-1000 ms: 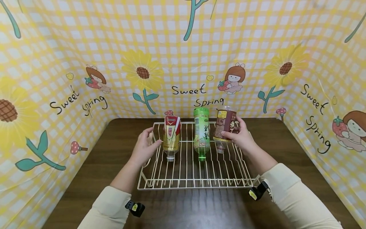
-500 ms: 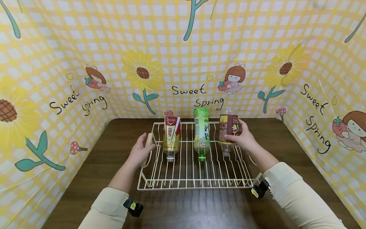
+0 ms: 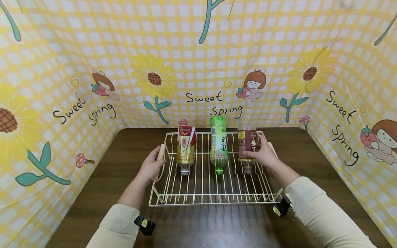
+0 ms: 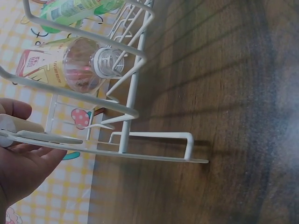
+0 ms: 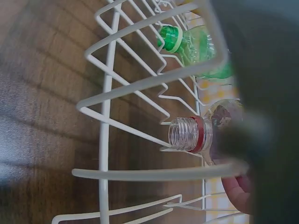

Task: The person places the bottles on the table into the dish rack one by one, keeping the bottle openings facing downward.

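Note:
In the head view my left hand (image 3: 152, 164) grips the pale side handle (image 3: 161, 152) of a cream wire dish rack (image 3: 211, 204); the left wrist view shows thumb and fingers around the handle (image 4: 21, 125). Toward the rack's right side, my right hand (image 3: 263, 151) holds an upside-down clear bottle with a brown label (image 3: 247, 143), its uncapped neck (image 5: 187, 134) pointing down among the wires. Two more inverted bottles stand in the rack: a red and gold one (image 3: 186, 144) on the left and a green one (image 3: 219, 144) in the middle.
The rack stands on a dark wood table (image 3: 211, 227). Behind and on both sides hangs a yellow checked cloth (image 3: 198, 69) with flower prints. Upright wires run across the rack between the bottles.
My right hand has moved the brown-label bottle right and down, further into the rack. My left hand has shifted left and down from near the red and gold bottle onto the handle.

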Demonstrator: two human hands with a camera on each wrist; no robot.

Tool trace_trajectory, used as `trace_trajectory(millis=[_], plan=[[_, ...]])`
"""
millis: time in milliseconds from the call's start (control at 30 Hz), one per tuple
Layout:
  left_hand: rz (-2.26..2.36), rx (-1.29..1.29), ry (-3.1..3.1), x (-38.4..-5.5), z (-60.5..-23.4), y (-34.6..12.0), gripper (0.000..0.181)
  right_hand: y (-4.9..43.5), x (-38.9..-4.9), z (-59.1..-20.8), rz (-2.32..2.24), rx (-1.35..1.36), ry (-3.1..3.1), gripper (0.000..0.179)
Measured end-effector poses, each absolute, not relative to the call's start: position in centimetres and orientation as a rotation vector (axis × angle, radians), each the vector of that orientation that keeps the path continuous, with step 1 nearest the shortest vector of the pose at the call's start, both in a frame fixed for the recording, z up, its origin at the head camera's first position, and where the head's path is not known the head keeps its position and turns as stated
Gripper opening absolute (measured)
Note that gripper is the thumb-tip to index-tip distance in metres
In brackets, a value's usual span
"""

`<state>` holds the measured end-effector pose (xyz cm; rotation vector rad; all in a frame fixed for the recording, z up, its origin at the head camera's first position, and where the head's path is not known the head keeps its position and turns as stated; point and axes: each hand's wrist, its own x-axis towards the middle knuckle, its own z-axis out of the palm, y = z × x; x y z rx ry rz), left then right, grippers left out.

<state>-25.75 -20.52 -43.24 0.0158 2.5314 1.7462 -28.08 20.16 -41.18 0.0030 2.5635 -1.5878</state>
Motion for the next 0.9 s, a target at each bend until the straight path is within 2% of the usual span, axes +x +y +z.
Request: trace_trajectory(millis=[900], plan=[[1.799,0.004,2.514,-25.7,-43.6,-20.4,0.071,20.0,-28.5,-42.6,-1.431,-0.011,2.642,0.098]])
